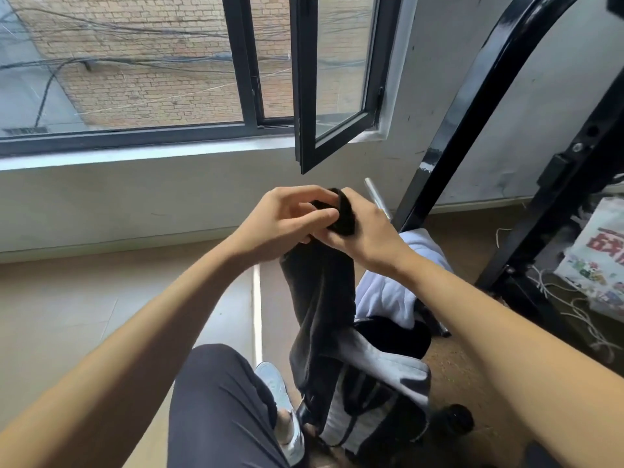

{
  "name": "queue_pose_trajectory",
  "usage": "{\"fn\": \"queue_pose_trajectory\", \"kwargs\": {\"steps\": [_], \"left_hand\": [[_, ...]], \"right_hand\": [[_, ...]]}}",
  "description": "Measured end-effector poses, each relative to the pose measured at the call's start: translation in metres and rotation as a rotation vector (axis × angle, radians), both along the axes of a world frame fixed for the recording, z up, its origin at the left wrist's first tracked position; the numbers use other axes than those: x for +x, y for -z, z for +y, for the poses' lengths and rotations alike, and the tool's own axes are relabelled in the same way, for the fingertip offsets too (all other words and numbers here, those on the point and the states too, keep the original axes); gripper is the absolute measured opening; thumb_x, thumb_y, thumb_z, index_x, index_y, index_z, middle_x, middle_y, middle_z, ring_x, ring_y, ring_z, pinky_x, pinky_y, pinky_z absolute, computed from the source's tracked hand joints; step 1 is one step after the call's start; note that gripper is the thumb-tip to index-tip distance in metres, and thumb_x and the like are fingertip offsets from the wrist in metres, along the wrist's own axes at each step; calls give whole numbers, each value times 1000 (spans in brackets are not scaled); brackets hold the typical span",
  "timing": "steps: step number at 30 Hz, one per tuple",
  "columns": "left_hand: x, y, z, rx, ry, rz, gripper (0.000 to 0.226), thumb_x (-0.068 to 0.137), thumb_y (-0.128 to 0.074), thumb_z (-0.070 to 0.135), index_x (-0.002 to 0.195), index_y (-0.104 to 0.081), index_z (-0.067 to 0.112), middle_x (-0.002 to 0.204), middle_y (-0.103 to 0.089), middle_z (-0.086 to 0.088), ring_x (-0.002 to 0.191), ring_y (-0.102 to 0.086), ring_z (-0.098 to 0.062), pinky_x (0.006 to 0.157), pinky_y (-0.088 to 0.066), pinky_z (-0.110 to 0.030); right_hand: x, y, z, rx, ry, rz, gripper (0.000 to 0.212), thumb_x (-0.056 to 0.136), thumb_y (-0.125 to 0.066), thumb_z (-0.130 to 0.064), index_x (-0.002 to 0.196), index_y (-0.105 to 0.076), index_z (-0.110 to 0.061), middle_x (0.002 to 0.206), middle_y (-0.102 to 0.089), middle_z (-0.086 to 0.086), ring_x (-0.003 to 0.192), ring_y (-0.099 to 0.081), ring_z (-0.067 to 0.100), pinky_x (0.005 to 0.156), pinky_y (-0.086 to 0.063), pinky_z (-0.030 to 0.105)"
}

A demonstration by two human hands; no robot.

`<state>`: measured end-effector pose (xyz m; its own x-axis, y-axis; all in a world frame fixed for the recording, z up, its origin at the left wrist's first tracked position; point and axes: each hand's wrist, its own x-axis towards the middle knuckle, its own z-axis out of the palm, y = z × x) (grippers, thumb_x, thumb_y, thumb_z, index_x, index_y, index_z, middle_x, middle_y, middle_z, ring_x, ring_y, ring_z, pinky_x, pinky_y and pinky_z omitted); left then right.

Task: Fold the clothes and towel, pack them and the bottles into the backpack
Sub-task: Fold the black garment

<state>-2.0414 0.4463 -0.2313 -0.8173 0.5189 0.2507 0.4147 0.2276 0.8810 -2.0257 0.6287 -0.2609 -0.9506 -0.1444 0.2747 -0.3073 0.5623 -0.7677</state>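
A dark grey garment (320,298) hangs down from both my hands, held up in front of me at chest height. My left hand (287,217) pinches its top edge with curled fingers. My right hand (364,231) grips the same bunched top from the right side. Below the garment, on the floor, stands a grey and black backpack (381,376) with its top open. A pale lavender garment (398,285) lies heaped behind the backpack. A black round object (454,422), maybe a bottle cap, sits right of the backpack.
A black metal frame (472,136) rises at the right, with a printed bag (601,261) and white cords under it. An open window sash (324,96) juts out above my hands. My knee (219,400) and white shoe (280,400) are below.
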Motion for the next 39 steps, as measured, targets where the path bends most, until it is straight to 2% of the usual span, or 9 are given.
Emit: {"fn": "queue_pose_trajectory", "kwargs": {"steps": [5, 8, 11, 14, 17, 25, 28, 32, 39], "left_hand": [[-12, 23, -19, 149, -282, 88, 53, 86, -73, 31, 136, -61, 22, 109, -66, -5, 95, -65, -12, 81, -60, -30], [-20, 47, -30, -17, -239, -237, 89, 71, -81, 53, 148, -46, 28, 136, -58, 1, 119, -60, -13, 99, -52, -29], [-15, 65, -27, -59, 33, -370, 55, 83, -85, 28, 133, -64, 17, 124, -73, 0, 113, -70, -18, 97, -55, -29], [-17, 65, -18, 58, -118, -245, 20, 89, -77, 8, 107, -78, 16, 100, -78, 1, 95, -71, -13, 86, -52, -25], [-27, 47, -18, 229, -182, -278, 9, 85, -77, 10, 94, -80, 11, 90, -69, -9, 87, -61, -20, 85, -47, -36], [-26, 4, 5, 405, -92, -306, 11, 81, -69, 5, 84, -59, 9, 77, -64, -6, 74, -60, -19, 66, -48, -26], [-27, -14, 11, 471, -112, -293, 17, 83, -70, 0, 83, -56, 9, 74, -64, -6, 69, -62, -18, 65, -51, -26], [-30, -44, 13, 582, -150, -329, 18, 78, -69, -2, 81, -56, 11, 79, -67, -11, 76, -67, -25, 72, -58, -35], [-50, -67, -26, 580, -17, -405, 45, 86, -60, 22, 127, -52, 4, 110, -61, -14, 94, -55, -26, 61, -34, -27]], "right_hand": [[-4, -6, 26, -275, -31, -65, 18, 96, -66, -6, 110, -62, 4, 84, -61, -9, 80, -57, -4, 81, -45, 9], [-4, -5, 35, -368, -56, -143, 16, 97, -63, -2, 111, -61, 3, 86, -62, -13, 88, -59, 3, 88, -47, 18], [-1, -4, 38, -417, -69, -144, 21, 97, -62, -1, 115, -59, 9, 108, -68, 2, 96, -57, -12, 89, -46, 15], [2, -4, 43, -425, -60, -112, 30, 95, -64, 1, 121, -58, 13, 135, -58, 26, 109, -32, -22, 80, -43, 1], [1, -9, 53, -379, -63, -149, 31, 91, -72, -5, 119, -64, 3, 119, -70, 16, 108, -66, -2, 90, -47, 16], [4, -39, 51, -181, -64, -216, 50, 64, -66, -6, 112, -61, -17, 96, -60, 14, 84, -57, 15, 70, -49, 27], [-4, -47, 41, -169, -59, -270, 53, 53, -68, -20, 107, -66, -23, 94, -66, 3, 90, -61, 19, 90, -53, 42], [-9, -69, 23, -224, -185, -303, 21, 80, -83, -22, 97, -75, -14, 92, -77, 3, 90, -74, 16, 97, -57, 39], [-11, -114, -2, -544, -328, -429, 27, 102, -57, -21, 120, -65, -2, 111, -73, 18, 102, -72, 29, 93, -59, 39]]}}
